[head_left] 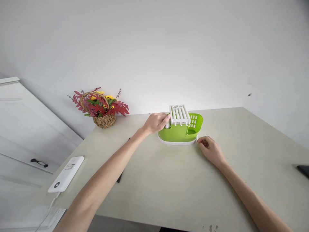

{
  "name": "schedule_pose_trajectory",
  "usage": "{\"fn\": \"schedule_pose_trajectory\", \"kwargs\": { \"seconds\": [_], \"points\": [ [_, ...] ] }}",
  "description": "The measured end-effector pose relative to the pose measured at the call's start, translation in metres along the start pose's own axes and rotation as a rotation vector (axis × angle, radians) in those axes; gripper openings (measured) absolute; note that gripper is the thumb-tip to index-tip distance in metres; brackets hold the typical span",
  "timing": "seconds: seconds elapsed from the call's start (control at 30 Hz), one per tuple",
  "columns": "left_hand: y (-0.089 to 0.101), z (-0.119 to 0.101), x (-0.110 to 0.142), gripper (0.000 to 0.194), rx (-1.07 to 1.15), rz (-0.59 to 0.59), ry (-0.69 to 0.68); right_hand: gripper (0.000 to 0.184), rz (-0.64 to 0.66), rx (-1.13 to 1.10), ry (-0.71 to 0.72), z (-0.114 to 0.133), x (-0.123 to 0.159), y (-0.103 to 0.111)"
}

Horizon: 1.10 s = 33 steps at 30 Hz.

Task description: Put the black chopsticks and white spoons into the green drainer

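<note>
A green plastic storage caddy (180, 135) with a slotted right end stands on its white base tray (177, 143) near the wall. Across its top sits a white slotted rack (180, 115) with small hooks along the front. My left hand (156, 122) is closed at the caddy's left end, its fingers over a white rounded object (168, 124) in the left opening; most of that object is hidden. At the tray's right end, my right hand (209, 147) rests low on the table with fingers curled, fingertips against the tray's rim.
A wicker basket (105, 121) of red and yellow artificial flowers stands at the back left. On the left edge lies a white device (66, 174) with a cable. A thin black object (120, 177) is partly behind my left forearm. Another dark object (303, 170) lies far right.
</note>
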<state>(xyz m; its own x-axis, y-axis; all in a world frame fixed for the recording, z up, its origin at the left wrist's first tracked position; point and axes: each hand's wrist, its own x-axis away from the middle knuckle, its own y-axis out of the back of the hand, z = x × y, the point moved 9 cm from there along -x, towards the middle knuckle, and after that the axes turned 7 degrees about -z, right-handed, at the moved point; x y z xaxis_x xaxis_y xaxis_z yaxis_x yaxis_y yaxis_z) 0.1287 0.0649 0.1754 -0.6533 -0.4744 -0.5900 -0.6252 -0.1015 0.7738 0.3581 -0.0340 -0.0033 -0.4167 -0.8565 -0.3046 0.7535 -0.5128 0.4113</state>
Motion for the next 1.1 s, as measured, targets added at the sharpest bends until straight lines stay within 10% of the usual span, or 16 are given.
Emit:
{"fn": "schedule_pose_trajectory", "kwargs": {
  "seconds": [0.27, 1.1],
  "points": [
    [-0.003, -0.002, 0.006, 0.014, -0.126, 0.074, -0.104, 0.021, 0.0, 0.003, 0.003, -0.001, 0.0, 0.0],
    [-0.008, 0.025, -0.005, 0.012, -0.115, 0.036, 0.171, 0.02, 0.0, 0.009, 0.002, -0.002, 0.001, 0.0]
  ]
}}
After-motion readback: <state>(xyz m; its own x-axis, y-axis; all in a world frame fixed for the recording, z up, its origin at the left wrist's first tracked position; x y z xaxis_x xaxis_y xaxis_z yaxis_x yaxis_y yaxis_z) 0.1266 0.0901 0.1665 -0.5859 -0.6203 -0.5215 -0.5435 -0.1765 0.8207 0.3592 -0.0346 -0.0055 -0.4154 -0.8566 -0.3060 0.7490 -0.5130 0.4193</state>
